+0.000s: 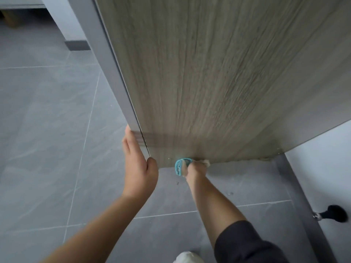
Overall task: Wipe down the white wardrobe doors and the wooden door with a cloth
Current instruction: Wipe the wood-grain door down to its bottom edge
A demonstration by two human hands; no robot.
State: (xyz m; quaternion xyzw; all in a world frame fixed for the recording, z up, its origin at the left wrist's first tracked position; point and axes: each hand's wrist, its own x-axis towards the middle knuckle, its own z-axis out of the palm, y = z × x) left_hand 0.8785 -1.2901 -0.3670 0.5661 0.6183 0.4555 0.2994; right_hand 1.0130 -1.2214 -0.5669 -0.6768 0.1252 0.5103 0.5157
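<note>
A room in a home, by the look of it: large grey stone-look floor tiles [47, 149] spread left of the left grip [139, 168], a tall grey-brown wood-grain door [209, 73] rises above the right grip [195, 168], and a black-tipped metal door stop [334, 213] juts from the white wall [332, 158] to its right.

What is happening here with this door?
A person is wiping the wooden door low down, just above its bottom edge. The right hand grips a blue and pale cloth and presses it against the door face. The left hand rests with straight fingers on the door's free edge, seemingly to steady it.
</note>
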